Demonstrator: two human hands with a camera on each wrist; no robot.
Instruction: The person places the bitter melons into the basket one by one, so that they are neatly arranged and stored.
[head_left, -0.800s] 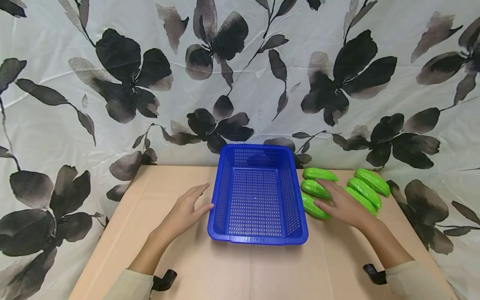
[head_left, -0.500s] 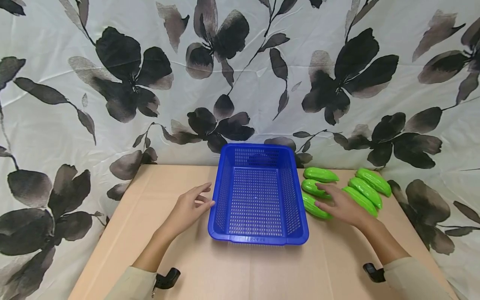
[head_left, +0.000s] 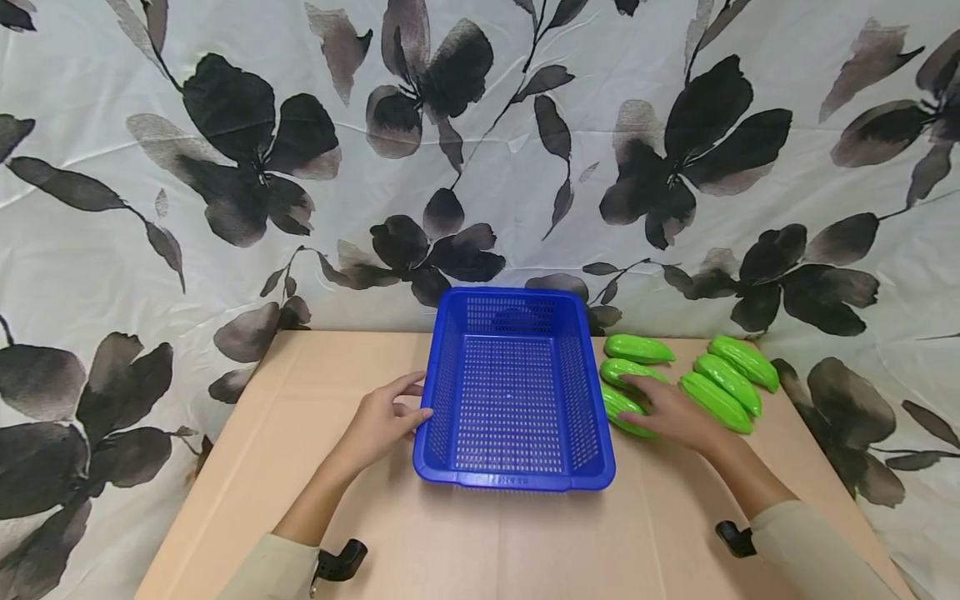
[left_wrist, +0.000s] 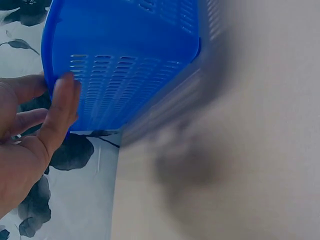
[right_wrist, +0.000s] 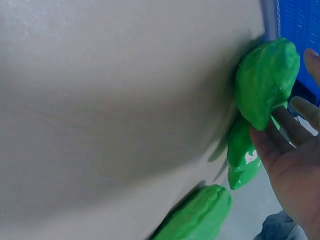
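A blue perforated basket [head_left: 510,400] rests on the table. My left hand [head_left: 378,427] holds its left side, thumb over the rim; in the left wrist view, the hand's [left_wrist: 25,155] fingers lie against the basket's outer wall [left_wrist: 125,45]. Several green peppers lie right of the basket. My right hand [head_left: 675,414] is over the left group, fingers spread at the front pepper [head_left: 617,403]. The right wrist view shows the right hand's [right_wrist: 295,165] fingertips touching that pepper [right_wrist: 267,75], with the thumb apart from it.
Three green peppers [head_left: 727,385] sit to the right of my right hand. Another pepper [head_left: 639,348] lies at the back beside the basket. A floral cloth [head_left: 525,183] hangs behind the wooden table [head_left: 495,550].
My left hand has come closer to the basket's left side and its thumb now overlaps the rim. My right hand has shifted slightly left, onto the front pepper.
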